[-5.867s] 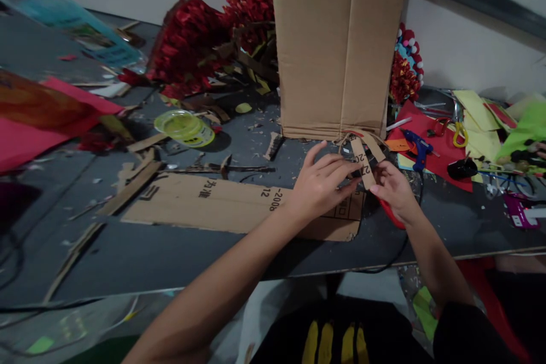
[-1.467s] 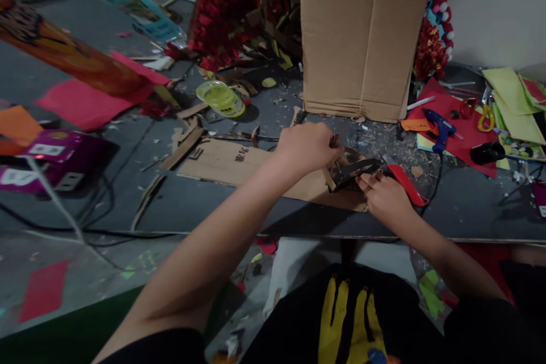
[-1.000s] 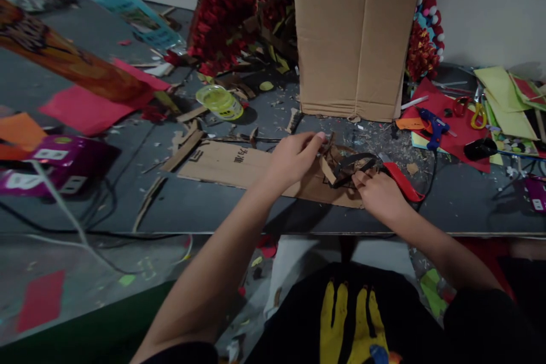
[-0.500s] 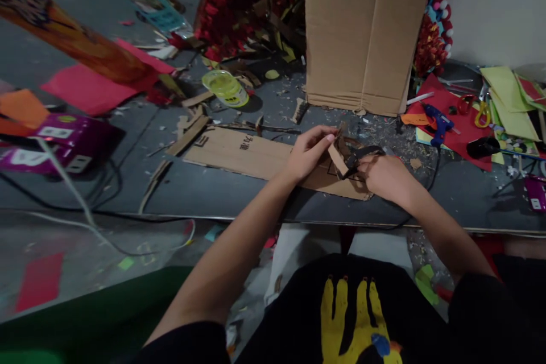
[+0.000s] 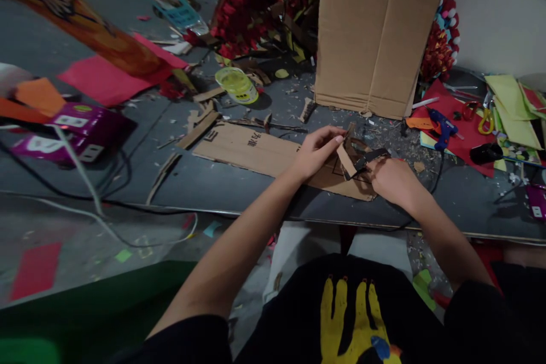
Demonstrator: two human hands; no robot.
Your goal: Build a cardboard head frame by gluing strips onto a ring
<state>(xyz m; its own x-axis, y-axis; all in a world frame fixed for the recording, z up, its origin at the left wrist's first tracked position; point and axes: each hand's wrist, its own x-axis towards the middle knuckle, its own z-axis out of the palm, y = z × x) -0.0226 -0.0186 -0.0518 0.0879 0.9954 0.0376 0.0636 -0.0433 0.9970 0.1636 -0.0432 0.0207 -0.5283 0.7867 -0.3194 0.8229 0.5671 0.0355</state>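
Observation:
Over the right part of a flat cardboard strip [image 5: 273, 156] with dark printed characters, my two hands work close together. Between the thumb and fingers of my left hand [image 5: 318, 153] is a small bent cardboard piece [image 5: 347, 160], held up off the strip. My right hand [image 5: 394, 182] is closed, its fingertips against the piece's right side. A dark, narrow thing [image 5: 375, 154] runs from these fingers to the cardboard; its kind is unclear, and the right fingers are partly hidden.
A tall cardboard panel [image 5: 367, 34] stands behind my hands. A yellow-green tub [image 5: 236, 86] sits to the left, near cardboard scraps. On the right, a blue glue gun [image 5: 443, 128] and scissors [image 5: 486, 119] lie on red paper. A purple packet [image 5: 81, 131] lies far left.
The whole view has shifted slightly, so the table's things appear further right. My hands keep nearly the same pose around the bent cardboard piece.

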